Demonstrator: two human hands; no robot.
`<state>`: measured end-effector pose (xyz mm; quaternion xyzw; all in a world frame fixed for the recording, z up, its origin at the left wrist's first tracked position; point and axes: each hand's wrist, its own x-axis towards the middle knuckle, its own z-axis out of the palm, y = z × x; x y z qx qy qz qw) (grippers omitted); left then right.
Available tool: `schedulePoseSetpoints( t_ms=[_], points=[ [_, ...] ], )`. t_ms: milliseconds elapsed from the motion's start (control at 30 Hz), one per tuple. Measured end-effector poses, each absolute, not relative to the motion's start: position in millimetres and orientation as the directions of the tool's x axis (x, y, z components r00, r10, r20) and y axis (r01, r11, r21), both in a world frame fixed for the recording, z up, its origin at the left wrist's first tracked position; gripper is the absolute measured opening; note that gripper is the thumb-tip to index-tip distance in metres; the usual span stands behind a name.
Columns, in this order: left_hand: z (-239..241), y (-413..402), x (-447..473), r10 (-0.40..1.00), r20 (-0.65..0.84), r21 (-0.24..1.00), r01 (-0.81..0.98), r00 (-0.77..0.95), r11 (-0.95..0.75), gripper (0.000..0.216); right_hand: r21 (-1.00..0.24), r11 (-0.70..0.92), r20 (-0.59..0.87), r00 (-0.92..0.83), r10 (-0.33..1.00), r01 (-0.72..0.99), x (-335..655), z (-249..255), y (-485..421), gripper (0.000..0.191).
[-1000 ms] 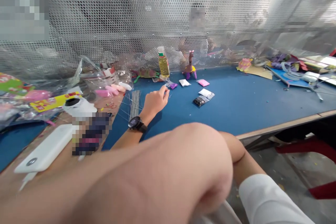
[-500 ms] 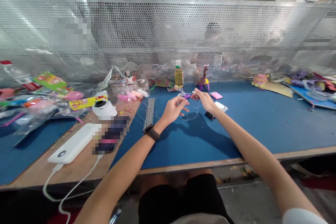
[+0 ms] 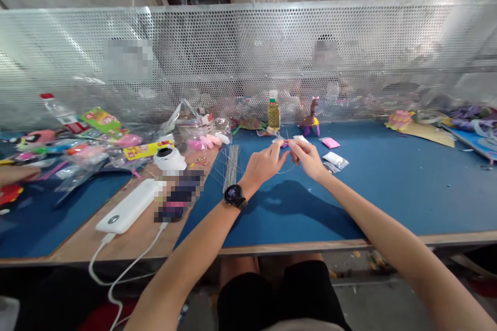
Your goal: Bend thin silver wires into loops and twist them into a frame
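My left hand, with a dark watch on its wrist, is closed in a pinch above the blue mat. My right hand meets it, fingertips pinched close to the left ones. Between them they hold a thin pale wire, whose curved part hangs below the fingers. A small bit of purple material shows behind the fingertips, mostly hidden. Left of my hands lies a bundle of straight grey wires. Small packets, one pink and one white, lie beyond my right hand.
An oil-coloured bottle and a brown, purple and yellow figure stand by the perforated metal screen. To the left are a white power bank, a phone, plastic bags and another person's hand.
My hands have come together, fingertips now meeting, and my left wrist has turned so the watch face shows. The view has shifted left. Another person's hand has appeared at the left edge.
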<state>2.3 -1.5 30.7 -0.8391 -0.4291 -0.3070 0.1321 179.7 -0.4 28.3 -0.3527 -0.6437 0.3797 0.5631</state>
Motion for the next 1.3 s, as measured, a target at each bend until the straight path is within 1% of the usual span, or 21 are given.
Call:
schedulePoseSetpoints(
  t_ms=[67, 133, 233, 400, 500, 600, 667, 933, 1067, 1200, 1300],
  points=[
    [31, -1, 2, 0.633, 0.607, -0.041, 0.814, 0.481, -0.580, 0.043, -0.879, 0.476, 0.470, -0.115, 0.875, 0.036, 182, 28, -1, 0.047],
    [30, -1, 1, 0.637, 0.579, -0.090, 0.816, 0.509, -0.570, 0.044, -0.877, 0.478, 0.472, -0.098, 0.876, 0.050, 183, 27, -2, 0.047],
    [30, 0, 1, 0.634, 0.563, -0.134, 0.816, 0.530, -0.563, 0.043, -0.884, 0.465, 0.460, -0.087, 0.884, 0.055, 182, 28, -3, 0.048],
    [32, 0, -1, 0.601, 0.582, -0.202, 0.813, 0.549, -0.547, 0.043, -0.900, 0.433, 0.430, -0.057, 0.901, 0.057, 181, 35, -5, 0.046],
    [33, -1, -2, 0.578, 0.589, -0.232, 0.803, 0.565, -0.549, 0.044, -0.929, 0.370, 0.368, -0.060, 0.928, 0.014, 183, 39, -5, 0.045],
    [34, -2, -2, 0.568, 0.587, -0.245, 0.796, 0.576, -0.554, 0.043, -0.957, 0.285, 0.290, -0.106, 0.951, -0.058, 185, 39, -3, 0.043],
    [35, -2, -1, 0.564, 0.590, -0.248, 0.794, 0.578, -0.555, 0.043, -0.963, 0.254, 0.264, -0.129, 0.956, -0.090, 186, 38, -3, 0.042],
    [33, 0, -3, 0.538, 0.592, -0.256, 0.772, 0.601, -0.581, 0.038, -0.964, 0.221, 0.240, -0.126, 0.963, -0.149, 187, 36, -2, 0.037],
    [30, 2, -5, 0.538, 0.566, -0.280, 0.759, 0.625, -0.588, 0.035, -0.962, 0.216, 0.238, -0.128, 0.963, -0.170, 187, 36, -1, 0.034],
    [32, -1, -6, 0.566, 0.529, -0.289, 0.762, 0.632, -0.580, 0.040, -0.959, 0.251, 0.268, -0.130, 0.955, -0.131, 188, 34, 3, 0.032],
    [35, -3, -5, 0.592, 0.512, -0.269, 0.771, 0.622, -0.577, 0.040, -0.938, 0.346, 0.345, -0.098, 0.933, -0.011, 188, 31, 5, 0.030]
  ],
)
